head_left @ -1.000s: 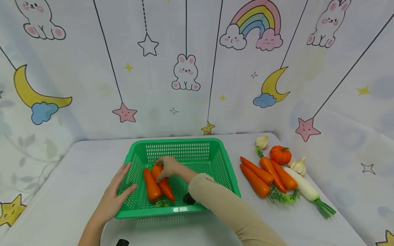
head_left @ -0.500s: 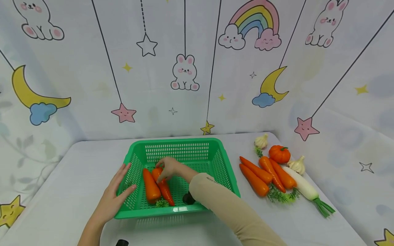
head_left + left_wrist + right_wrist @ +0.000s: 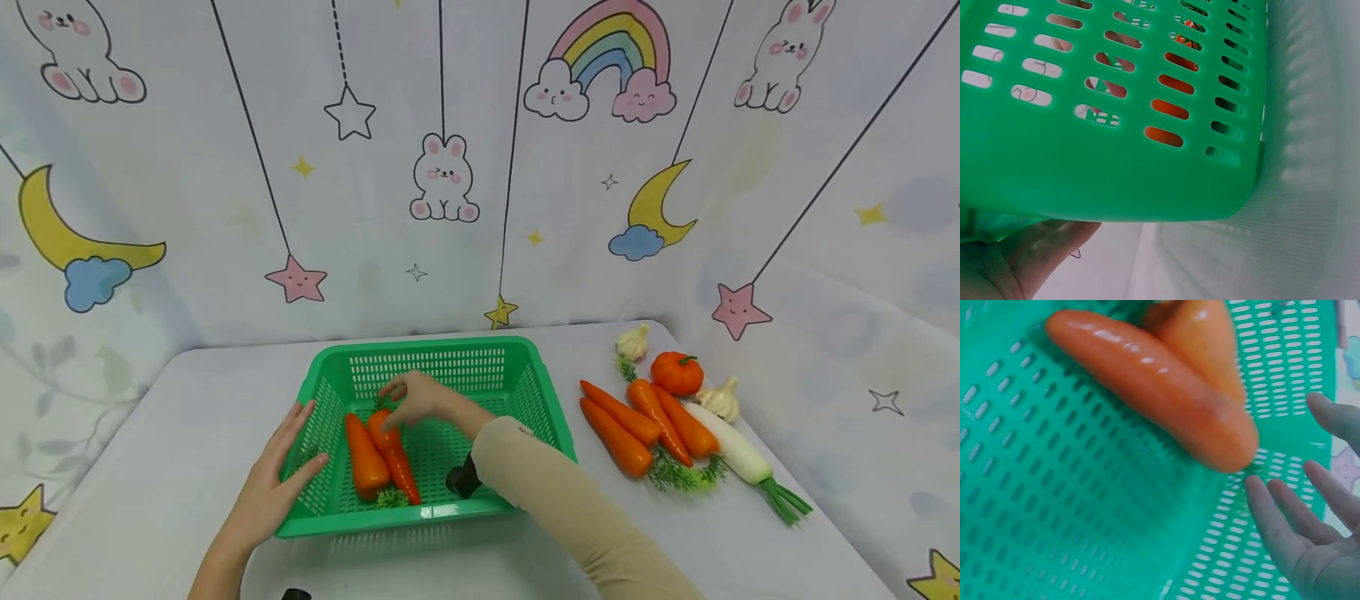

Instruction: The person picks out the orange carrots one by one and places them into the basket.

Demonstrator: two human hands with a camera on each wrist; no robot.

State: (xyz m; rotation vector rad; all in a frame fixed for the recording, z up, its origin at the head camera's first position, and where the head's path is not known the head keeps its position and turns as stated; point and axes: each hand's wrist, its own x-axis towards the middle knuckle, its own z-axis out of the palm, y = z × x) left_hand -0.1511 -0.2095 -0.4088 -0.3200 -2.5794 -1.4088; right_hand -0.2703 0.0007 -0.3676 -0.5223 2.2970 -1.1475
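Carrot (image 3: pixel 386 444) released: right hand (image 3: pixel 417 398) risen slightly, fingers parted, empty; left hand (image 3: pixel 272 483) still spread beside basket (image 3: pixel 426 513).

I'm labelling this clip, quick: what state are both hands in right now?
Left hand: open, at the left side of the green basket.
Right hand: open, over the basket, holding nothing.

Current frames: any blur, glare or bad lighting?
Head: even, soft light, printed backdrop reads clearly; left wrist: basket wall fills much of the frame, left hand dim beneath its rim in the image; right wrist: soft overall, white glints on the nearer orange vegetable.
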